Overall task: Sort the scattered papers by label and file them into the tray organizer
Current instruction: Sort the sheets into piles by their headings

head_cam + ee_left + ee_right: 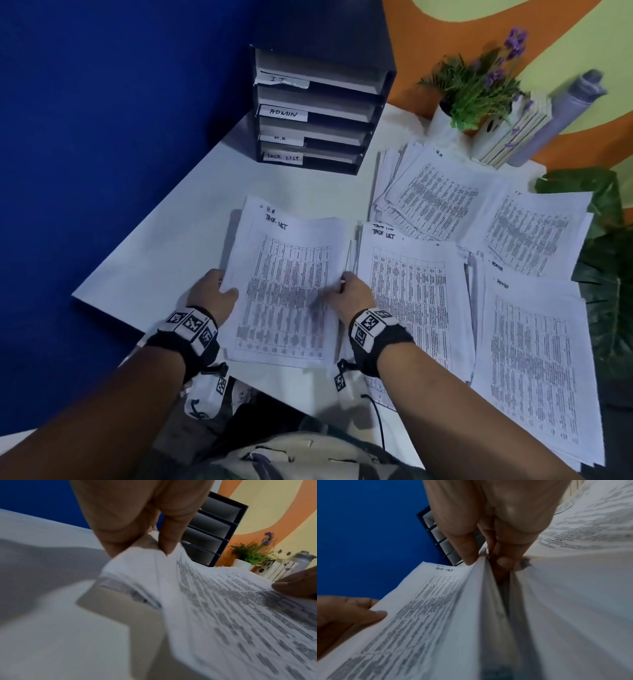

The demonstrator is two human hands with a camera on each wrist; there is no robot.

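Between both hands (219, 294), paper stack (287, 294) points lengthwise toward organizer (318, 113).

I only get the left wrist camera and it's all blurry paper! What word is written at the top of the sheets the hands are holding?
Observer: The head view shows TASK LIST handwritten at the top of the held sheets.
Operator: Is there a slot for that?
Observer: Yes, the tray organizer has a TASK LIST label on its bottom slot.
Operator: Are there more of those papers?
Observer: A TASK LIST pile lies on the table just beside the right hand.
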